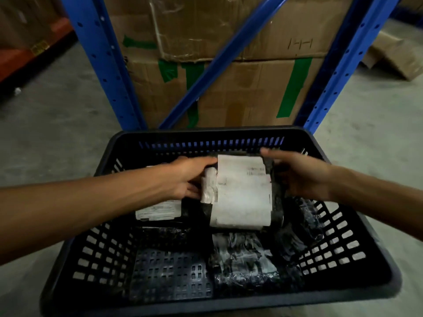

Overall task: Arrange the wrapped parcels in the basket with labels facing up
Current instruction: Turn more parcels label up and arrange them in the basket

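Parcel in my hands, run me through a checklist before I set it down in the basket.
1. Label on the held parcel faces up: ok.
2. The left hand and right hand grip its ends: ok.
3. Bare floor in the basket at near left: ok.
4. Label on the far-left parcel is up: ok.
5. Label on the near-right parcel is up: not ok, none shows.

Matt perforated plastic basket [343,236]; glossy crinkled black film on parcels [245,259]; creased paper label [242,193]; rough cardboard boxes [229,88].
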Tool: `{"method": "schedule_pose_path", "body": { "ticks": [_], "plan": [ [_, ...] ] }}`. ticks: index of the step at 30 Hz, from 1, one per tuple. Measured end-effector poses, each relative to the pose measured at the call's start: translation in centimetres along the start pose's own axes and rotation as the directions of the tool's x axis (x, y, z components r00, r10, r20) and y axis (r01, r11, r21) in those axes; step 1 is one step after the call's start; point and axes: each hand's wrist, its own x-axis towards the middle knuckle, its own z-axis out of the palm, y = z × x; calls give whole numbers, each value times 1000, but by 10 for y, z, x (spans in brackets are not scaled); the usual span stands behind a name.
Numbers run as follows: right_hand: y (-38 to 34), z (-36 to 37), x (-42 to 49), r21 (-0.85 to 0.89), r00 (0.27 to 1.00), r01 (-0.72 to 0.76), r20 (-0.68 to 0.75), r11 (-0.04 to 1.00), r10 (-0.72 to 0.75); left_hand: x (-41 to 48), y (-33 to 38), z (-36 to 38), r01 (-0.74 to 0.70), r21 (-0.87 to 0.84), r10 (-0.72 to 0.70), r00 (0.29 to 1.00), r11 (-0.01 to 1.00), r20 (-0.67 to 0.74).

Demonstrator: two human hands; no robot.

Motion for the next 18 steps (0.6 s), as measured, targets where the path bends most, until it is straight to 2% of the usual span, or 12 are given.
{"method": "schedule_pose_path", "body": {
  "ticks": [3,8,12,16,18],
  "plan": [
    [24,18,12,-39,992,3,-125,999,-8,15,-12,20,53,62,-52,999,997,-9],
    [49,32,51,-111,942,-21,-336,994,-18,49,-28,51,20,324,14,994,946,-105],
    [46,27,92,-261,917,-8,-388,965,-98,80,-36,60,47,416,33,983,908,-182],
    [55,36,117,-507,921,-102,-374,856,-111,101,-53,65,153,416,-84,980,896,-179],
    [62,44,124,-576,923,-144,-371,805,-100,111,-61,67,144,488,-64,982,861,-178]
  ]
}}
